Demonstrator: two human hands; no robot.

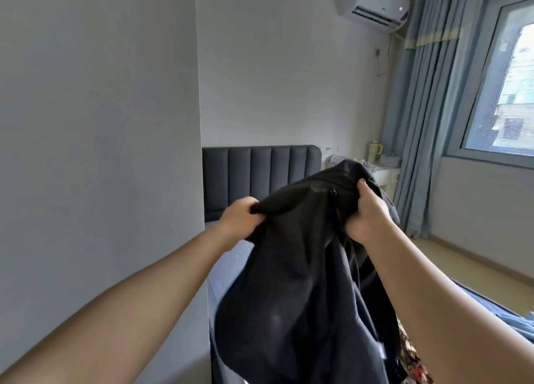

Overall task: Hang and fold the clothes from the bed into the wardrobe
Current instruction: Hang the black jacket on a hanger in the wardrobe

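With the left hand (240, 218), gripping a bunched corner of a black garment (294, 271), raised between both hands, cloth hanging below them over the bed (226, 273); with the right hand (367, 216), clenching the opposite edge, thumb on top.

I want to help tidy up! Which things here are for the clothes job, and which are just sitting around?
For the job:
dark garment, gripped by the left hand and the right hand
flowery cloth at the bottom right
bed

Just sitting around:
air conditioner
curtains
yellow jug
white side table
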